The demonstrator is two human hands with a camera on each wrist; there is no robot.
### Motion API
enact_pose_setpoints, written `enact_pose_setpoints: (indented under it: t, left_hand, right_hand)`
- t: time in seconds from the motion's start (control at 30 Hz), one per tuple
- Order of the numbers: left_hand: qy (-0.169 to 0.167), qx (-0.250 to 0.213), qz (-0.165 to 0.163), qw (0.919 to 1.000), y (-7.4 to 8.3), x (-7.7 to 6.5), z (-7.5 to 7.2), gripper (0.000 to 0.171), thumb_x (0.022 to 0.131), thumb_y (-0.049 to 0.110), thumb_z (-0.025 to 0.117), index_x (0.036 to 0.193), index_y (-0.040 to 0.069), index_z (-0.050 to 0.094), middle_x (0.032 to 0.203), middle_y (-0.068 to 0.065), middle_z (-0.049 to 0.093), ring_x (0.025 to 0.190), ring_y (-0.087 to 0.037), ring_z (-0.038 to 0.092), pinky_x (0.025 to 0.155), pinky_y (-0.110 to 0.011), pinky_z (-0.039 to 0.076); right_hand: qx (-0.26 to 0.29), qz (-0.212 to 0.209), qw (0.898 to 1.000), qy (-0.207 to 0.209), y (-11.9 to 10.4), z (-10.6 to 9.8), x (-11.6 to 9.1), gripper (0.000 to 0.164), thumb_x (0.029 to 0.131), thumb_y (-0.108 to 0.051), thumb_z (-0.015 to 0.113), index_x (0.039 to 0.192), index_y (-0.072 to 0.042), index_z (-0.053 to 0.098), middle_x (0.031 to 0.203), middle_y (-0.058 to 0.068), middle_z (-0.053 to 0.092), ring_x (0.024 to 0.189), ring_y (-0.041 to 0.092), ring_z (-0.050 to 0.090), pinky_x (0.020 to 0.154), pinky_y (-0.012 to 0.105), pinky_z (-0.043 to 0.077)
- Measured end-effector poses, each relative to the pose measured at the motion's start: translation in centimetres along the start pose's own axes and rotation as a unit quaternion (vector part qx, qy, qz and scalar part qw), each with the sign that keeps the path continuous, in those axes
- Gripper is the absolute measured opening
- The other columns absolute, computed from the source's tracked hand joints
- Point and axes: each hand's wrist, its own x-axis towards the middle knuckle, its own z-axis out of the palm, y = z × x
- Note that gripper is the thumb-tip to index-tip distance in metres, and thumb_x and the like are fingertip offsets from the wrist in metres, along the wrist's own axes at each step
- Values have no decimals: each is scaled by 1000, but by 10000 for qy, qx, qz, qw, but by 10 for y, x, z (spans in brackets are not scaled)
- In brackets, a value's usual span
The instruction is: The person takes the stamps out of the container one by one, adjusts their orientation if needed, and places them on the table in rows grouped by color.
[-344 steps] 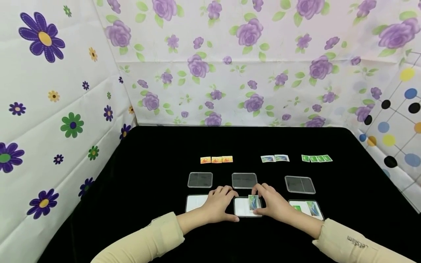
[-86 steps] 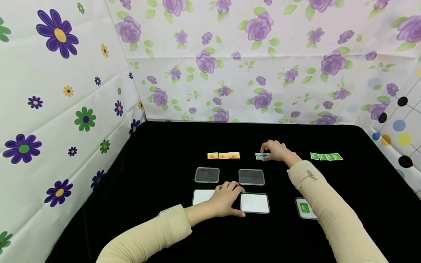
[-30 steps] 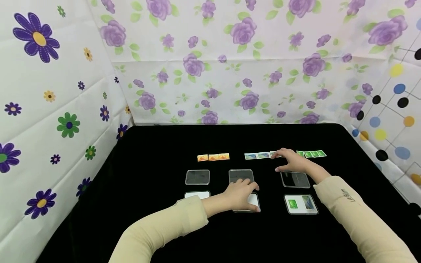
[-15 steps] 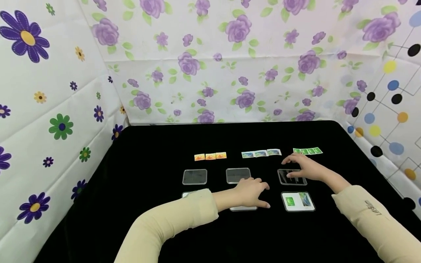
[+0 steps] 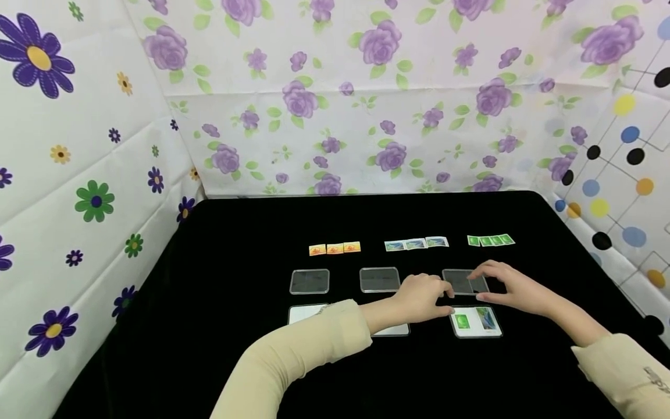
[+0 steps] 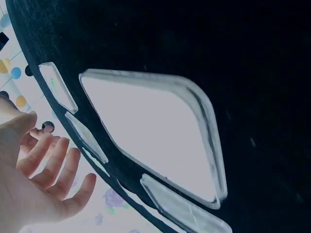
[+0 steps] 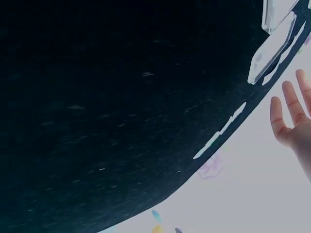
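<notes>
My left hand (image 5: 421, 298) hovers beside the left edge of the right-hand white-backed case (image 5: 475, 331), fingers relaxed. In that case lie a green stamp (image 5: 462, 321) and a blue landscape stamp (image 5: 486, 318). My right hand (image 5: 518, 288) is over the right part of a clear lid (image 5: 456, 281); nothing shows in its fingers, and contact cannot be told. Partly behind my left arm are the middle white-backed case (image 6: 150, 131), bare inside, and the left white-backed case (image 5: 303, 313).
Along the back lie orange stamps (image 5: 335, 249), blue landscape stamps (image 5: 416, 244) and green stamps (image 5: 491, 240) in rows. Two more clear lids (image 5: 310, 281), the second lid (image 5: 379, 280) in the middle, sit before them. Patterned curtains (image 5: 335, 116) surround the black table.
The landscape stamp from the middle case now lies at the left of the blue row. My right hand has let it go and come back nearer; my left hand has shifted right.
</notes>
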Motion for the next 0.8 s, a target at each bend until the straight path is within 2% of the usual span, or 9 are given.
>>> enact_pose_setpoints:
  t: [0.1,0.23,0.4,0.5,0.63,0.7,0.8]
  left_hand:
    - [54,-186,-23,9998,2,3,3,28,87,39,66,109,23,69,104,10,70,89,2,62,68,-8,44]
    - [193,-264,-179,9993,3,5,8,27,86,40,66,106,23,70,101,11,69,88,2,61,68,-7,42]
    - [279,-223,-418,9985,6,4,16,28,83,43,69,105,25,71,100,12,68,84,1,59,65,-10,43]
    - [253,-203,-458,9984,9,3,21,30,81,45,70,105,27,71,102,12,66,85,0,59,64,-12,43]
    - [259,-118,-503,9983,13,4,24,32,79,48,71,106,29,70,104,12,65,87,-1,58,66,-14,44]
    - [252,-71,-544,9982,14,5,25,35,78,49,71,107,30,70,103,13,64,86,-1,57,67,-16,44]
    - [178,-32,-638,9978,16,6,26,38,77,53,71,109,32,69,103,13,63,86,-1,56,70,-19,44]
  right_hand:
    - [137,-54,9996,220,-1,4,-10,31,83,-12,71,112,-11,61,111,-5,58,100,0,52,75,30,51]
    - [345,-156,9983,446,-1,15,-21,37,79,-7,74,113,-13,60,111,-8,57,97,0,53,69,25,49]
    - [194,-30,9984,529,-4,26,-36,47,74,-15,79,116,-17,59,116,-10,53,101,-3,48,68,23,48]
    - [-37,43,9989,467,-5,31,-48,55,70,-23,82,120,-18,58,120,-11,50,107,-9,42,75,18,46]
    - [-354,56,9980,527,-3,34,-57,68,65,-28,85,125,-16,55,122,-7,50,113,-16,33,86,6,33]
    - [-529,129,9969,577,-1,36,-60,73,63,-31,86,127,-15,53,123,-4,51,114,-17,29,86,8,33]
    - [-725,296,9953,571,3,37,-64,77,63,-32,86,129,-14,51,123,1,52,113,-15,26,85,26,42]
